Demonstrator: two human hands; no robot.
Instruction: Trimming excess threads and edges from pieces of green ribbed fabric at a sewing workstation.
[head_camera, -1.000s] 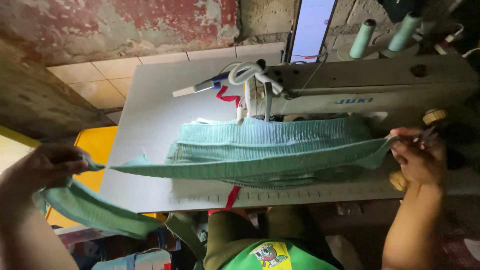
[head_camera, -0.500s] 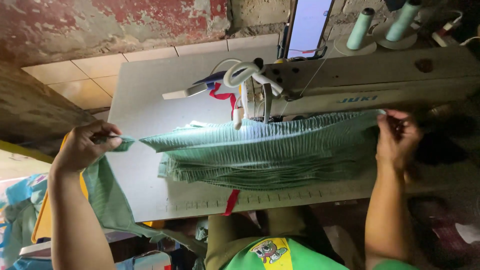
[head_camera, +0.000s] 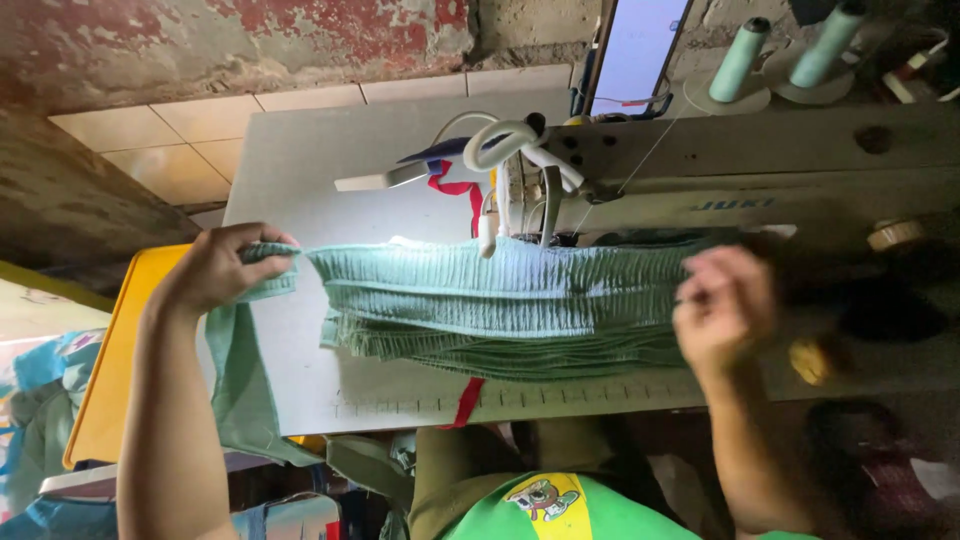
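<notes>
We are holding a pleated green fabric piece (head_camera: 500, 300) stretched across the white sewing table (head_camera: 300, 170), just in front of the sewing machine (head_camera: 720, 190). Compared with a moment ago, our hands are sitting closer together and the cloth is lying lower on the table, gathered into layered folds rather than pulled taut in the air; to us that suggests the piece is being settled near the needle. Our left hand (head_camera: 215, 270) is closed, pinching the left end of the fabric, whose tail is hanging off the table's left edge. Our right hand (head_camera: 725, 310) is blurred at the fabric's right end, fingers curled; we cannot tell whether it is actually gripping the cloth.

Counting: one fabric piece, one machine, two pale green thread cones (head_camera: 742, 58) at the far right, one yellow bin (head_camera: 110, 370) on the left, and one red ribbon (head_camera: 462, 190) hanging from the machine.
</notes>
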